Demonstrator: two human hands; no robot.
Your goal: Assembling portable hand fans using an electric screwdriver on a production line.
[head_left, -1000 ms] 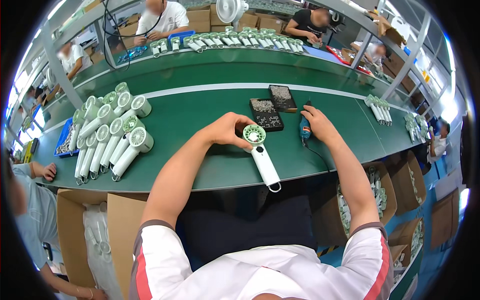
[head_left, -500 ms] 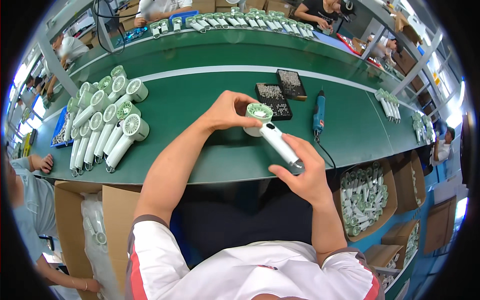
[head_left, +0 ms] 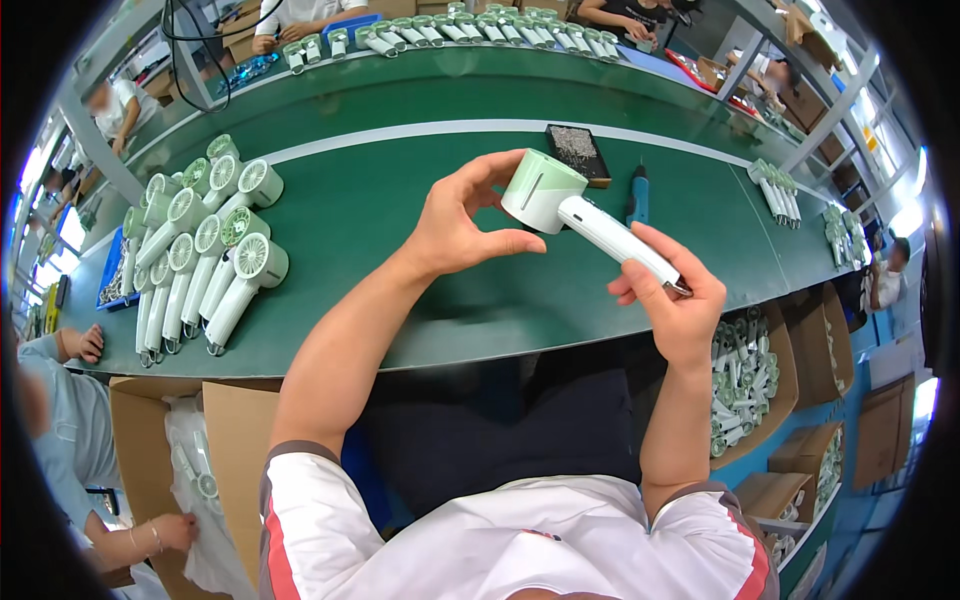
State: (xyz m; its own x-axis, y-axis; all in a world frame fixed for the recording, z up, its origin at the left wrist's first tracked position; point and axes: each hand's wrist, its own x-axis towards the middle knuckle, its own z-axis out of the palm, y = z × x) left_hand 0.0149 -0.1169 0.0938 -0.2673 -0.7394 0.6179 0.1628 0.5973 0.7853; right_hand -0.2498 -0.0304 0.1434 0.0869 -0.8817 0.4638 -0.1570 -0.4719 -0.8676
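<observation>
fingers of the right hand [head_left: 682, 298] pinch the handle end of a white-and-pale-green plastic handheld fan [head_left: 588, 220] above a green tabletop [head_left: 360, 225]; the left hand [head_left: 458, 220], thumb and fingers wide apart, frames its round head.

Toward the worktop [head_left: 370, 200]'s left edge lies a cluster of fans [head_left: 208, 280], with a tray [head_left: 110, 292] on its left. Above the middle, the held fan [head_left: 545, 192] is between the left hand [head_left: 462, 215] and right hand [head_left: 672, 290]. Behind it lie a parts box [head_left: 597, 180] and, right of that, a screwdriver [head_left: 639, 200]. A carton of fans [head_left: 786, 400] stands below the near edge, right.
</observation>
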